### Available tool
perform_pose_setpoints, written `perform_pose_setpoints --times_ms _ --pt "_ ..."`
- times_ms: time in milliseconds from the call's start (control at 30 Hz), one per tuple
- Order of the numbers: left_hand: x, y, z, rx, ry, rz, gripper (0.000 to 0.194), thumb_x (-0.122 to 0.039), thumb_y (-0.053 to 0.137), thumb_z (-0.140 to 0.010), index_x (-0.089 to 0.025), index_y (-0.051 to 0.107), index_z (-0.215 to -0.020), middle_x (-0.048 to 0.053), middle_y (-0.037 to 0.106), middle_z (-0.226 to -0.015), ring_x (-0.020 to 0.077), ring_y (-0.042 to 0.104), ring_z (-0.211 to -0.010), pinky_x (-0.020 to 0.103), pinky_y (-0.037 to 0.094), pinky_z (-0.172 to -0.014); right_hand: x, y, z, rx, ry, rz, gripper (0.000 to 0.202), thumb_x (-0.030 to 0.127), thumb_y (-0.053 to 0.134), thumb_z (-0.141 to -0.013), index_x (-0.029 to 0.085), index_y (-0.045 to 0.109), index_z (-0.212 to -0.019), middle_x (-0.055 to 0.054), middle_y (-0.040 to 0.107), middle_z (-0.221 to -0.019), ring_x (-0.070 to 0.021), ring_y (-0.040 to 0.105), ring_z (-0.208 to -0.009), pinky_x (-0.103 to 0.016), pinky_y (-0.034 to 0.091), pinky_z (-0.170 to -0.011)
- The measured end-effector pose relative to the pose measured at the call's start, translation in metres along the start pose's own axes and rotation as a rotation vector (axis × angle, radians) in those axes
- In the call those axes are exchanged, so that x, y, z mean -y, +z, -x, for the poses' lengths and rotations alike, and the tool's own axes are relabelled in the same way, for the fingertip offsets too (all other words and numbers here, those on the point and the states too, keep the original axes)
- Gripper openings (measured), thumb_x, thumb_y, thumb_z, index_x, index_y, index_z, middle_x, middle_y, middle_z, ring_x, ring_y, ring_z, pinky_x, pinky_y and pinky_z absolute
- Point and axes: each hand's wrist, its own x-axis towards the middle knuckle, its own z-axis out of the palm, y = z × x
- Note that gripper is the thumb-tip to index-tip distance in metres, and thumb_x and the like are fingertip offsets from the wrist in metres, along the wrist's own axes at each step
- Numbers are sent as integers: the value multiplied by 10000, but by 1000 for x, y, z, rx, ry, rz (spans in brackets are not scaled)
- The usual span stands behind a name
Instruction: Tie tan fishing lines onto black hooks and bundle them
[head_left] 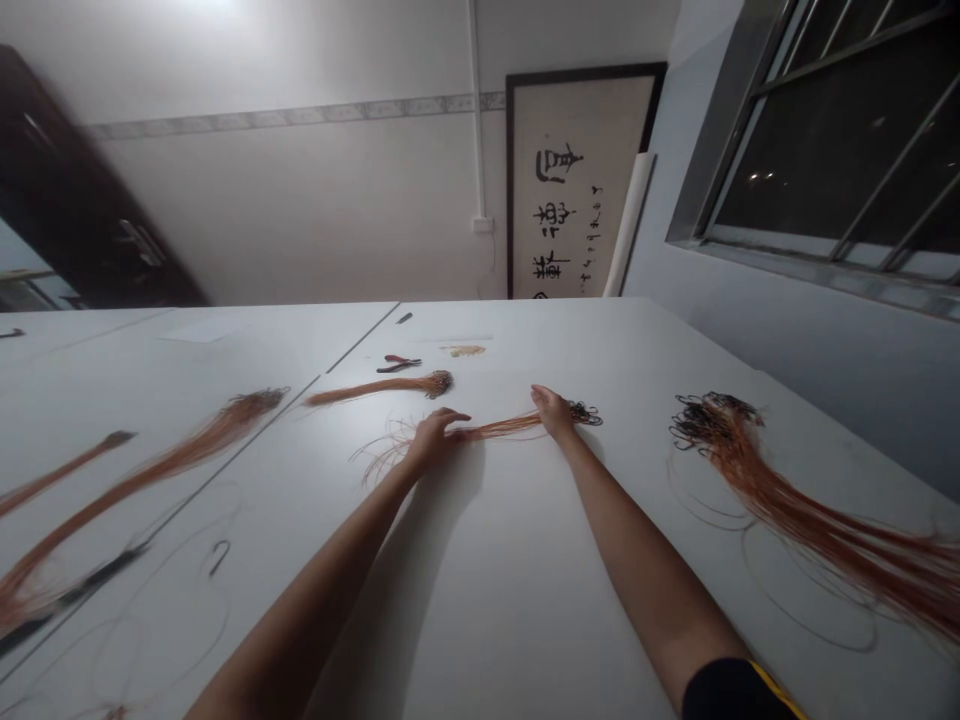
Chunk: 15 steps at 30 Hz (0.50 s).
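A thin bundle of orange-brown fishing lines with dark hooks [511, 427] lies across the white table in front of me. My left hand [435, 437] is over its left part, fingers stretched to the right, and loose line ends fan out beyond it. Near the other end, my right hand [553, 411] stands on edge over the lines with its fingers straight. Just right of that hand sits the cluster of dark hooks [587, 413]. Both hands look open, touching or just above the lines; the thumbs and the undersides of the palms are hidden.
A larger hook-and-line bundle [780, 497] lies at right. Behind my left hand are a smaller bundle [375, 388] and red-black pliers [399, 363]. More bundles [180, 450] lie at left, near a single hook [219, 557]. A seam [304, 397] crosses the white table [517, 600].
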Motion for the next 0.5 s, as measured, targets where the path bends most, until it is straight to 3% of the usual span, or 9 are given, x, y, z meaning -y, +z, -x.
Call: perform_pose_setpoints --times_ms 100,267,500 --pt "-25 9 1 -8 89 -7 428 -353 560 -954 -172 496 -1337 128 481 -1388 276 497 -1263 530 432 -1071 2 0 1 5 -1 15 304 325 583 -963 158 599 -1217 -103 599 -1249 -230 610 -1094 -449 522 -935" --pt "-59 28 6 106 221 -34 553 -427 573 -937 -190 427 -1414 133 371 -1497 330 354 -1391 622 266 -1158 5 -2 2 13 0 46 308 326 581 -964 159 597 -1222 -104 596 -1256 -232 607 -1102 -453 518 -941" --pt "-42 19 20 182 219 -79 572 -431 533 -957 -201 373 -1456 132 334 -1526 333 315 -1419 636 213 -1175 8 -1 4 30 12 86 303 330 579 -965 165 603 -1217 -105 595 -1267 -233 602 -1116 -458 507 -959"
